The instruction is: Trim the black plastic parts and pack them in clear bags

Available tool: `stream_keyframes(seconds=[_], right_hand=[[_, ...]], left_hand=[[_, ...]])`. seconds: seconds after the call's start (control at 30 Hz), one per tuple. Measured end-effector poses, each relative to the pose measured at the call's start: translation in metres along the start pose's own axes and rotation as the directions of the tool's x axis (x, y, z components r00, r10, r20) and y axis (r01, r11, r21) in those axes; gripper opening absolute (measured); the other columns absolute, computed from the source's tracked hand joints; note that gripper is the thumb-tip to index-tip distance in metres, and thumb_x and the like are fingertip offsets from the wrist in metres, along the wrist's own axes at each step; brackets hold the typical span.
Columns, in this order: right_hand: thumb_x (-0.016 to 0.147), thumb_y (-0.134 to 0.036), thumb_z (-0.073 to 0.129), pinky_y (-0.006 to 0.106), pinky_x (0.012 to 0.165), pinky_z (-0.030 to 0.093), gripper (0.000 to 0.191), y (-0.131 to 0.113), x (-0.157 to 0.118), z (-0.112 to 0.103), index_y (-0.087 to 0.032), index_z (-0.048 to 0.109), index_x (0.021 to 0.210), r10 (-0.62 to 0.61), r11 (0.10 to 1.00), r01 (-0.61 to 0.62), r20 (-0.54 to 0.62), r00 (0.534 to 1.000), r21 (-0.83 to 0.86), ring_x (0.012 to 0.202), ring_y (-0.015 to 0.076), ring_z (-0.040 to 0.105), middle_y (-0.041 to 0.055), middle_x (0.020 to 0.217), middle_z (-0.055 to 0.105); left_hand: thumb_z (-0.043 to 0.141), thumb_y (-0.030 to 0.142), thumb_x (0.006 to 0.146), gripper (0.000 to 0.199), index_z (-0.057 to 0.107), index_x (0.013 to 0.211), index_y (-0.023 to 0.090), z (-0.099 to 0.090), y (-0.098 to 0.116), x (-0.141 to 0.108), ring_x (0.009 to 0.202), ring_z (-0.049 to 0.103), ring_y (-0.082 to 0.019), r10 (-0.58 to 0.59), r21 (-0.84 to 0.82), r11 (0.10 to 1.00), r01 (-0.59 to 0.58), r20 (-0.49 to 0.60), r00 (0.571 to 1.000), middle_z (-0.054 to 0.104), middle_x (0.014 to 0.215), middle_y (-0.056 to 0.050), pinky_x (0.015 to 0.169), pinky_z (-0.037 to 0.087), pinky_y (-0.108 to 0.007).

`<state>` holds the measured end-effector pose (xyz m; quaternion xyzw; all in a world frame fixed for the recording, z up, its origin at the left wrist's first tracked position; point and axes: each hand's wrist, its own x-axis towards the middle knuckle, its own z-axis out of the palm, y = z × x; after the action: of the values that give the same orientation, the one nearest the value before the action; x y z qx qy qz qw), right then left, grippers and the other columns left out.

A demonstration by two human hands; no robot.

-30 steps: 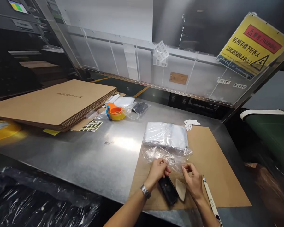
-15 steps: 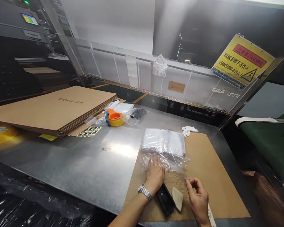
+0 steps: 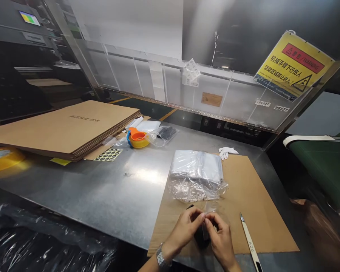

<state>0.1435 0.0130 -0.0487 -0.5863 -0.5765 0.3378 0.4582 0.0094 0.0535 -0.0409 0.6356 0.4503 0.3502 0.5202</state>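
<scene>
My left hand [image 3: 186, 227] and my right hand [image 3: 221, 238] meet fingertip to fingertip over the cardboard sheet [image 3: 260, 211]. Both pinch the edge of a small clear plastic bag [image 3: 211, 207]. Directly below them lies a black tray-like part [image 3: 201, 240], mostly covered by my hands. Beyond my fingers sits a stack of clear plastic bags [image 3: 197, 168] in a crinkled wrapper. A scalpel [image 3: 248, 240] with a pale handle marked A26 lies to the right of my right hand.
Flat cardboard boxes [image 3: 62, 130] are piled at the left, near a roll of yellow tape [image 3: 5, 158]. An orange tape dispenser [image 3: 138, 138] and a sheet of round stickers [image 3: 109, 154] rest on the metal table [image 3: 102, 204]. A white glove [image 3: 227, 152] lies behind the cardboard.
My left hand has left the bag stack and come toward me, joining my right hand on the small bag. My right hand has moved left, uncovering the scalpel. The beige piece is now hidden.
</scene>
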Motion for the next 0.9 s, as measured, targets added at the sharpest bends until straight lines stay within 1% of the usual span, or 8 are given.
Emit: stream_keyframes(seconds=[0.2,0.4,0.47,0.6,0.67,0.73,0.8,0.9], right_hand=[[0.082,-0.031,0.053,0.021,0.059,0.041,0.017,-0.008,-0.001,0.004,-0.018,0.058,0.072,0.026,0.999,-0.025,0.022,0.999,-0.019,0.062,0.0132,0.053,0.0002,0.066,0.059],[0.076,-0.025,0.058,0.02,0.056,0.038,0.017,-0.013,-0.001,0.003,-0.017,0.053,0.062,-0.017,0.998,0.023,0.098,0.995,-0.06,0.059,0.0111,0.048,-0.0026,0.062,0.052],[0.076,-0.026,0.059,0.019,0.053,0.037,0.019,-0.011,0.0,0.002,-0.018,0.05,0.061,-0.028,0.997,0.035,0.11,0.994,-0.066,0.056,0.0104,0.047,-0.0037,0.059,0.05],[0.083,-0.029,0.051,0.019,0.051,0.037,0.02,-0.007,0.003,0.0,-0.018,0.047,0.066,-0.056,0.992,0.058,0.023,0.998,-0.115,0.055,0.0099,0.044,-0.0041,0.059,0.045],[0.084,-0.025,0.049,0.021,0.055,0.038,0.017,-0.01,0.002,0.003,-0.019,0.047,0.068,-0.122,0.979,0.125,0.029,0.992,-0.163,0.059,0.0111,0.045,-0.0024,0.063,0.047],[0.081,-0.02,0.049,0.023,0.06,0.039,0.013,-0.016,0.0,0.008,-0.019,0.049,0.068,-0.217,0.952,0.238,0.123,0.968,-0.195,0.065,0.0127,0.048,-0.0009,0.067,0.051],[0.079,-0.015,0.048,0.024,0.063,0.04,0.012,-0.022,-0.003,0.015,-0.02,0.05,0.069,-0.3,0.914,0.347,0.227,0.926,-0.208,0.07,0.0138,0.05,-0.0005,0.07,0.054],[0.08,-0.012,0.044,0.024,0.063,0.041,0.014,-0.024,-0.007,0.019,-0.021,0.049,0.071,-0.355,0.868,0.422,0.265,0.896,-0.263,0.07,0.0141,0.051,-0.0002,0.07,0.053]], left_hand=[[0.044,0.048,0.082,0.035,0.05,0.071,0.015,0.0,-0.013,-0.002,0.06,0.05,-0.011,-0.143,-0.279,0.954,0.114,-0.087,0.986,0.053,0.066,-0.001,0.053,0.039,-0.021],[0.057,0.054,0.072,0.04,0.051,0.065,0.015,0.0,-0.008,-0.013,0.049,0.043,-0.009,-0.14,-0.374,0.915,0.152,0.058,0.988,0.05,0.058,0.001,0.047,0.036,-0.021],[0.056,0.055,0.072,0.041,0.047,0.062,0.016,-0.002,-0.012,-0.014,0.047,0.041,-0.009,-0.142,-0.368,0.92,0.138,0.016,0.99,0.048,0.055,0.002,0.047,0.037,-0.022],[0.05,0.049,0.078,0.034,0.047,0.066,0.018,-0.007,-0.024,-0.02,0.055,0.047,-0.013,-0.163,-0.287,0.953,0.101,-0.2,0.966,0.049,0.06,0.001,0.056,0.04,-0.027],[0.055,0.041,0.078,0.023,0.055,0.081,0.017,-0.009,-0.027,-0.027,0.076,0.053,-0.019,-0.098,-0.162,0.986,0.046,-0.326,0.94,0.057,0.079,-0.004,0.072,0.042,-0.033],[0.056,0.028,0.078,0.026,0.056,0.102,0.02,-0.01,-0.026,-0.034,0.1,0.048,-0.024,0.118,0.125,0.989,-0.074,-0.39,0.913,0.055,0.105,-0.009,0.087,0.036,-0.039],[0.05,0.018,0.08,0.029,0.057,0.108,0.023,-0.012,-0.024,-0.039,0.103,0.047,-0.025,0.356,0.448,0.87,-0.207,-0.279,0.892,0.055,0.108,-0.008,0.088,0.035,-0.041],[0.045,0.014,0.084,0.023,0.062,0.095,0.024,-0.018,-0.026,-0.042,0.079,0.053,-0.019,0.449,0.656,0.7,-0.281,-0.098,0.888,0.059,0.082,-0.003,0.073,0.041,-0.034]])
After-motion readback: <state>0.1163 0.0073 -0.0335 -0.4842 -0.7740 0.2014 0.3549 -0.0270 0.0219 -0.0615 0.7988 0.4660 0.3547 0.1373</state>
